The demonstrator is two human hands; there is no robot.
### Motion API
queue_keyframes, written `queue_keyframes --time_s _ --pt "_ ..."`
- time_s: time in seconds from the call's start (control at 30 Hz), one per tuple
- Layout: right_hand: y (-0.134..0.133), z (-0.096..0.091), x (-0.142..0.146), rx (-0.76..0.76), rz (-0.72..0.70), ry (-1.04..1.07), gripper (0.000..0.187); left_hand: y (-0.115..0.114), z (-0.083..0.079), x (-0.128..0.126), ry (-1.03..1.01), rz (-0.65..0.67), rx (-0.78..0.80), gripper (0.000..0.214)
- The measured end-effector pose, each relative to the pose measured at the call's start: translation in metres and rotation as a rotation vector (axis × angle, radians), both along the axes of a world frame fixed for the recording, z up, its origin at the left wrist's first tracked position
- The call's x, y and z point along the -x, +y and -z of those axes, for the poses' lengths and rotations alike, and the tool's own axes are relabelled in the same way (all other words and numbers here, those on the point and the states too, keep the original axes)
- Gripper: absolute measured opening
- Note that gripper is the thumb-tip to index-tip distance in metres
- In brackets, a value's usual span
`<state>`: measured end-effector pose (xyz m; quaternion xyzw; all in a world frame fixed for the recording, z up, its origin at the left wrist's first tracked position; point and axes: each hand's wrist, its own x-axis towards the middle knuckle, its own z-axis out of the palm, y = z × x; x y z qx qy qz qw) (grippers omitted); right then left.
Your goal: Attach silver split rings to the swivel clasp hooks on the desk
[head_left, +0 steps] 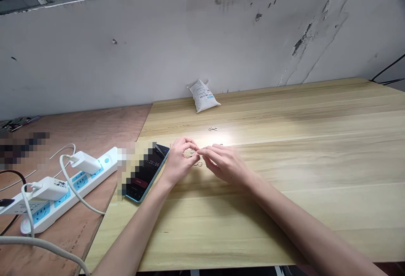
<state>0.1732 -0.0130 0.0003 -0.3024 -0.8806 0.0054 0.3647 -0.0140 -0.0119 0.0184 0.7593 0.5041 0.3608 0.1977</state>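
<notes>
My left hand (180, 161) and my right hand (223, 164) sit close together over the light wooden table (253, 213), their fingertips meeting. The left fingers curl above a small metal ring (191, 151), and I cannot tell whether they hold it. My right forefinger reaches to the left fingertips, and anything between them is hidden. Just below the hands lies a small pair of metal rings (198, 164). A metal clasp or ring piece (213, 129) lies farther ahead, and another small metal piece (220, 144) shows beyond my right hand.
A smartphone (147, 175), partly pixelated, lies beside my left hand showing a timer. Left of the table, a white power strip (95, 175) with white chargers (84, 162) and cables sits on a plywood table (79, 132). A white sack (203, 95) stands against the wall.
</notes>
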Motion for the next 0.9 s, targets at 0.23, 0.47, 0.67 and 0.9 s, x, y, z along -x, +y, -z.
queue_keyframes --time_s 0.23,0.47,0.67,0.9 --pt "0.0 -0.003 0.001 0.317 0.073 0.294 0.019 -0.003 -0.004 -0.002 -0.082 -0.005 -0.036 0.004" --pt "0.004 -0.005 0.001 0.724 -0.076 0.467 0.026 -0.004 -0.005 -0.002 -0.148 0.049 -0.038 0.005" --pt "0.01 -0.003 -0.005 0.616 -0.061 0.321 0.021 -0.004 -0.006 -0.001 -0.125 0.058 -0.068 0.005" --pt "0.015 -0.008 -0.021 0.013 0.112 0.0 0.025 -0.004 -0.006 -0.003 -0.056 0.044 -0.044 0.007"
